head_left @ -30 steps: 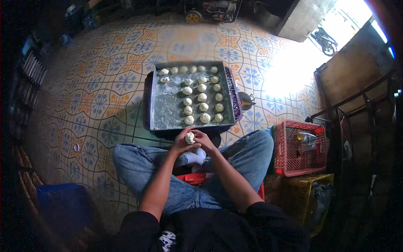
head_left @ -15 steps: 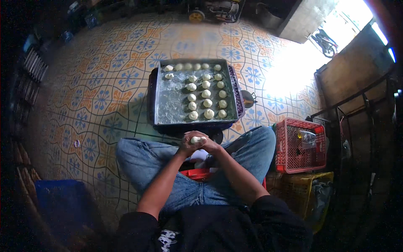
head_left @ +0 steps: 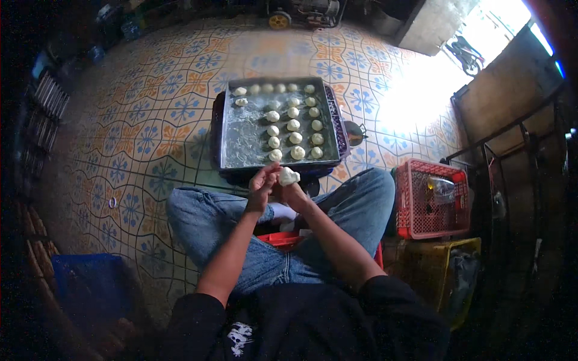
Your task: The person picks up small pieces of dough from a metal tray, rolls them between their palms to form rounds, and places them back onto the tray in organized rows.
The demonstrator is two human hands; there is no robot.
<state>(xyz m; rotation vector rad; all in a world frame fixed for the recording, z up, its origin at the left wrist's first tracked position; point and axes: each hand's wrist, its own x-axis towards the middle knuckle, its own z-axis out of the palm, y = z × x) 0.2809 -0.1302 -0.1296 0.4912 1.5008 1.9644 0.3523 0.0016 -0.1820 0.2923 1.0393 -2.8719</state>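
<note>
Okay, most of your right hand's (head_left: 293, 195) fingers are hidden behind the lumpy, off-white piece of soft dough (head_left: 289, 176), so their exact grip is hard to read. The far row of pale, round dough balls (head_left: 297, 153) in the shallow, rectangular grey metal tray (head_left: 244, 138) is hazy. Your legs in faded blue denim jeans (head_left: 208, 231) hide much of the bright red plastic object (head_left: 280, 239) between them, and your upper arms run off into black sleeves (head_left: 198, 319).

Both forearms angle inward from below, hands meeting just short of the tray's near edge. Your right hand is closed around the dough's underside, holding it up. Your left hand (head_left: 263, 183) is loosely spread just beside it, fingers pointing up toward the tray; can't tell if they touch the dough.

The dough sits atop your right hand, over the gap between tray and lap. It's nearly as wide as tall, no clear long axis; a small knob points right.
</note>
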